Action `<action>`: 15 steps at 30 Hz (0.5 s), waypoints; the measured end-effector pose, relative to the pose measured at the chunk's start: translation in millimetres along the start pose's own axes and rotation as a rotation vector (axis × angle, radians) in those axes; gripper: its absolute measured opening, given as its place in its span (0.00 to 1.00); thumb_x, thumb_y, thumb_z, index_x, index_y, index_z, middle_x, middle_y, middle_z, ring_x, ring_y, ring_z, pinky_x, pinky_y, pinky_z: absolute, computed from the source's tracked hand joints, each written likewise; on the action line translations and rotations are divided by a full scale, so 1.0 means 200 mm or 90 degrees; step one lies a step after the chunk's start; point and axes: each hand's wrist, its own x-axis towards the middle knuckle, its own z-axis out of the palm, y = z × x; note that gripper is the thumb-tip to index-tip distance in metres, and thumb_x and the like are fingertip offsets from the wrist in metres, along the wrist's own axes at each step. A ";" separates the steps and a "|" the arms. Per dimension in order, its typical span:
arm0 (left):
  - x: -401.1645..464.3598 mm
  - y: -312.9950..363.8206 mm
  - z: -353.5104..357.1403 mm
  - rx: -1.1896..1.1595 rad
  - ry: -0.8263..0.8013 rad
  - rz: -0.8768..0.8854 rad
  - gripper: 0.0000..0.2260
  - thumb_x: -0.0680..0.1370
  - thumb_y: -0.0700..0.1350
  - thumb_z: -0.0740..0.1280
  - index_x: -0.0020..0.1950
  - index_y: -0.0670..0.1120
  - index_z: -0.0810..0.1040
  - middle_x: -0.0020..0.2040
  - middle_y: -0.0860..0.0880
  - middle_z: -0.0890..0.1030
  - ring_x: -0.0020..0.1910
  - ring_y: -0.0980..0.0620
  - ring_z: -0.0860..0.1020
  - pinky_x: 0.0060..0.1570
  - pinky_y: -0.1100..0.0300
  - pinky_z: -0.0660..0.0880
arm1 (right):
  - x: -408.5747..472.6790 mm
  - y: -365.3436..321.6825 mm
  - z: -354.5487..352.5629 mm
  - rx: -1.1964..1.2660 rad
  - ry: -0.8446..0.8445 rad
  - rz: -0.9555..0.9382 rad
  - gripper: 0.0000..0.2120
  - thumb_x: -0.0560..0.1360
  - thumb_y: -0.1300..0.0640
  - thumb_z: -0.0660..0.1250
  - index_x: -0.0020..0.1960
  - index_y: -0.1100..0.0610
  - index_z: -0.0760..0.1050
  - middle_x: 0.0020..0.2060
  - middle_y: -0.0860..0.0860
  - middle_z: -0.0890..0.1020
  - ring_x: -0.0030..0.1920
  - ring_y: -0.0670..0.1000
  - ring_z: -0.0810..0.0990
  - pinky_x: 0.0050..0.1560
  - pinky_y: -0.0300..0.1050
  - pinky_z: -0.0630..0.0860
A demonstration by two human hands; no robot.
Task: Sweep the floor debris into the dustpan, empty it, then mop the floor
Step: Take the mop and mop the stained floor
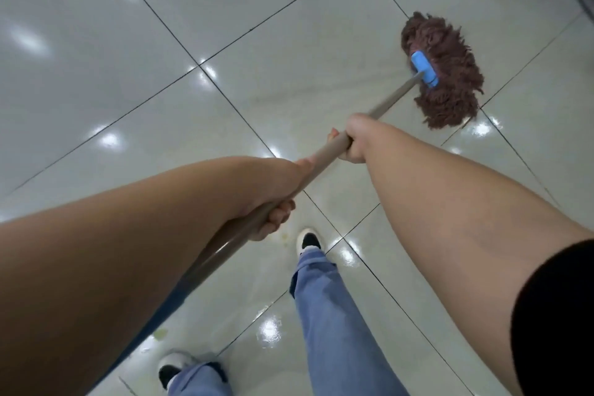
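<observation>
While the mop point(440, 71) lies flat on the floor point(96, 42) ahead, my right hand point(355, 138) and left hand point(273, 202) grip its stiff handle point(324, 159); the soft head should drag heavily.

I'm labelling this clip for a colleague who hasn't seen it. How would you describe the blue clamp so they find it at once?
Start from the glossy tiled floor, then follow the tan mop handle up from the right hand towards the upper right. It ends on the brown stringy mop head; the blue clamp lies across it, the only bright blue, smooth piece there.
</observation>
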 end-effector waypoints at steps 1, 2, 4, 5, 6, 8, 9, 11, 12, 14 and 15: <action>-0.04 -0.15 -0.06 0.012 0.022 -0.013 0.28 0.73 0.70 0.53 0.32 0.45 0.63 0.14 0.51 0.63 0.10 0.55 0.60 0.19 0.74 0.64 | -0.07 0.12 0.10 0.008 -0.012 -0.001 0.13 0.81 0.60 0.47 0.40 0.62 0.60 0.33 0.55 0.70 0.28 0.48 0.70 0.15 0.35 0.70; -0.08 -0.30 -0.12 0.020 0.033 -0.026 0.29 0.73 0.71 0.53 0.32 0.45 0.63 0.14 0.51 0.62 0.10 0.54 0.60 0.19 0.74 0.64 | -0.15 0.24 0.20 0.017 -0.025 0.001 0.12 0.82 0.60 0.47 0.41 0.62 0.61 0.33 0.55 0.70 0.28 0.48 0.70 0.15 0.35 0.70; -0.18 -0.64 -0.24 0.021 0.042 -0.047 0.30 0.72 0.72 0.52 0.33 0.45 0.63 0.15 0.51 0.62 0.11 0.54 0.60 0.20 0.74 0.62 | -0.32 0.52 0.41 0.024 -0.047 0.000 0.09 0.82 0.59 0.47 0.47 0.62 0.62 0.34 0.55 0.70 0.28 0.48 0.70 0.14 0.35 0.70; -0.22 -0.83 -0.29 0.017 0.050 -0.060 0.30 0.72 0.73 0.52 0.33 0.45 0.63 0.15 0.51 0.62 0.11 0.54 0.60 0.20 0.74 0.62 | -0.41 0.67 0.52 0.022 -0.050 0.002 0.08 0.82 0.59 0.47 0.52 0.61 0.63 0.35 0.55 0.71 0.28 0.48 0.70 0.14 0.35 0.70; -0.26 -1.03 -0.35 0.024 0.061 -0.073 0.30 0.71 0.73 0.52 0.32 0.45 0.63 0.16 0.51 0.62 0.11 0.54 0.60 0.20 0.74 0.62 | -0.50 0.82 0.63 0.021 -0.052 0.007 0.09 0.82 0.60 0.48 0.57 0.59 0.64 0.36 0.55 0.72 0.28 0.48 0.71 0.15 0.36 0.70; -0.35 -1.42 -0.47 0.050 0.083 -0.100 0.30 0.71 0.74 0.52 0.31 0.46 0.63 0.16 0.51 0.63 0.12 0.54 0.60 0.21 0.74 0.62 | -0.66 1.15 0.87 0.039 -0.048 0.011 0.14 0.81 0.59 0.51 0.64 0.58 0.64 0.37 0.55 0.74 0.24 0.48 0.72 0.15 0.37 0.71; -0.40 -1.61 -0.53 0.053 0.090 -0.119 0.30 0.71 0.74 0.51 0.31 0.46 0.63 0.16 0.51 0.63 0.12 0.54 0.60 0.22 0.74 0.63 | -0.76 1.32 0.99 0.057 -0.040 0.008 0.15 0.80 0.57 0.52 0.65 0.58 0.65 0.36 0.55 0.74 0.21 0.48 0.72 0.16 0.37 0.71; -0.55 -1.98 -0.65 0.051 0.098 -0.180 0.31 0.69 0.75 0.52 0.31 0.46 0.63 0.17 0.51 0.63 0.13 0.53 0.61 0.23 0.73 0.62 | -0.99 1.65 1.21 0.104 -0.029 0.003 0.16 0.81 0.54 0.54 0.65 0.60 0.65 0.31 0.56 0.73 0.16 0.49 0.71 0.17 0.34 0.70; -0.63 -2.14 -0.70 0.047 0.094 -0.212 0.31 0.68 0.75 0.52 0.31 0.46 0.63 0.17 0.51 0.63 0.14 0.53 0.61 0.24 0.72 0.62 | -1.10 1.79 1.30 0.116 -0.034 0.008 0.16 0.81 0.53 0.54 0.65 0.60 0.65 0.29 0.56 0.72 0.17 0.50 0.71 0.17 0.33 0.69; -0.76 -2.40 -0.79 0.037 0.089 -0.258 0.31 0.67 0.76 0.53 0.31 0.46 0.62 0.19 0.51 0.63 0.16 0.52 0.61 0.25 0.69 0.61 | -1.29 2.02 1.45 0.119 -0.061 0.031 0.14 0.81 0.51 0.54 0.62 0.59 0.64 0.28 0.56 0.72 0.16 0.49 0.71 0.17 0.33 0.69; -0.81 -2.49 -0.82 0.027 0.082 -0.272 0.31 0.67 0.76 0.52 0.32 0.46 0.62 0.20 0.51 0.63 0.17 0.52 0.61 0.25 0.69 0.60 | -1.35 2.11 1.50 0.119 -0.069 0.044 0.14 0.81 0.51 0.54 0.60 0.59 0.64 0.27 0.56 0.72 0.15 0.48 0.71 0.17 0.34 0.69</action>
